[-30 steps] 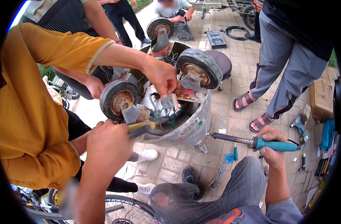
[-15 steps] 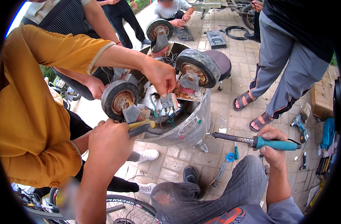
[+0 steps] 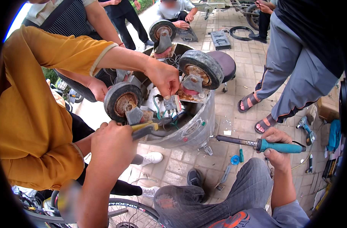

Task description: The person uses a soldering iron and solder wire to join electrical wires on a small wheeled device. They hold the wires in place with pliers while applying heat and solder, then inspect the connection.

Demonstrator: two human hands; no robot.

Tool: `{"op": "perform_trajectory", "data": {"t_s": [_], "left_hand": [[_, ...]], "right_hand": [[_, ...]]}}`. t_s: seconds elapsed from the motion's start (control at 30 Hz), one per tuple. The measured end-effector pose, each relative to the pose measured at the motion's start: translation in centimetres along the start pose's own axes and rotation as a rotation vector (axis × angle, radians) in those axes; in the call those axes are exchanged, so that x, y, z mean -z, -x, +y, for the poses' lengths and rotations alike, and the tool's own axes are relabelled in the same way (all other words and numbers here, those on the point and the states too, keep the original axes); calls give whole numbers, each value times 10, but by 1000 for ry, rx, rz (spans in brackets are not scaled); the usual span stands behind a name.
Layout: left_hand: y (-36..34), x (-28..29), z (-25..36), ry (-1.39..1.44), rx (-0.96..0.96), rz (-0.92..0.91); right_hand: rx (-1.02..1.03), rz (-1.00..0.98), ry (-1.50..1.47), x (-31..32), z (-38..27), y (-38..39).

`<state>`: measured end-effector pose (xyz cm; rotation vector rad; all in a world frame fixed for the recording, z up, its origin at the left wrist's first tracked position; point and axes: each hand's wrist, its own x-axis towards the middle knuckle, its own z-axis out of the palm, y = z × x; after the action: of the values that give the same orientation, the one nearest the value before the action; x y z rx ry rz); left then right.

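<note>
Brick pavement (image 3: 177,167) carries the whole scene. On it, beside the tub's left edge, stands a co-worker in a mustard top (image 3: 36,114); a person in grey trousers (image 3: 283,57) stands apart from the tub's right edge. The round metal tub (image 3: 196,131) sits between them, with three rusty-hubbed wheels in clear view: a left wheel (image 3: 123,102) at its left edge, a right wheel (image 3: 202,69) at its right edge, and a far wheel (image 3: 162,31) at its far edge. Just beyond the tub's far right edge is a dark round stool (image 3: 222,62). A soldering iron (image 3: 278,146) with a teal grip lies level, its tip just beside the tub's near right edge; whether they touch cannot be told. The person's right hand (image 3: 278,152) is clamped around that grip. Well apart from it, the left hand (image 3: 112,138) is clamped around the handles of yellow-and-black pliers (image 3: 146,131), which reach over the tub's near left edge. The jaws lie near green wires (image 3: 157,108) inside the tub; whether they bite on anything cannot be told. Above the wires, the co-worker's hand (image 3: 164,79) pinches a small metal block (image 3: 170,105) inside the tub's rim. Near the tub's near right edge, a teal screwdriver (image 3: 241,155) and a blue ring (image 3: 235,160) rest on the pavement.
</note>
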<state>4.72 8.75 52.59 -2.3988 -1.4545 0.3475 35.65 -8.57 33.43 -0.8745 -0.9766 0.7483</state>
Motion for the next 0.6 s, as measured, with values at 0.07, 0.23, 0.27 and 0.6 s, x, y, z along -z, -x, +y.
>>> {"op": "perform_trajectory", "data": {"t_s": [0.07,0.23,0.27,0.6], "left_hand": [[0,-3,0,-9,-6,17],[6,-6,4,-30,-5,28],[9,-9,3,-37,-17,63],[54,5,11,101,56,166]], "right_hand": [[-2,13,41,3,1,3],[-4,19,63,5,3,6],[-4,14,68,6,4,6],[147,101,306,40,11,17]]}}
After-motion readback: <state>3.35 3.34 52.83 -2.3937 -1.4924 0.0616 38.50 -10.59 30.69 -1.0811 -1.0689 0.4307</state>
